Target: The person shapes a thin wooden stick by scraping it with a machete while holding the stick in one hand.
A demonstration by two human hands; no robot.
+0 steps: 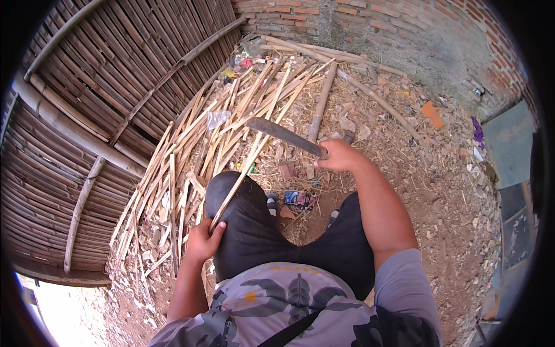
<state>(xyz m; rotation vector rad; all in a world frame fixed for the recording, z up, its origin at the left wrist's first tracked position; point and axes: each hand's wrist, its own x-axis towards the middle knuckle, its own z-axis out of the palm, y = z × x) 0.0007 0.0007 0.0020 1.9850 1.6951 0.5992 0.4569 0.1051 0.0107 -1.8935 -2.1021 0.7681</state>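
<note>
My left hand (pixel 203 239) is closed around the near end of a long, pale bamboo strip (pixel 236 186). The strip slants up and away across my left knee, toward other strips. In my right hand (pixel 340 156) is a machete (pixel 283 135), gripped at its handle, which the fingers mostly hide. Its dark, broad blade points left and crosses the strip in the picture. Whether blade and strip touch, I cannot tell.
A loose pile of split bamboo strips (pixel 173 179) covers the ground on the left, beside a bamboo slat wall (pixel 139 63). Bamboo poles (pixel 325 98) lie ahead, before a brick wall (pixel 381 40). Litter and straw are scattered around; grey panels (pixel 511 141) stand at right.
</note>
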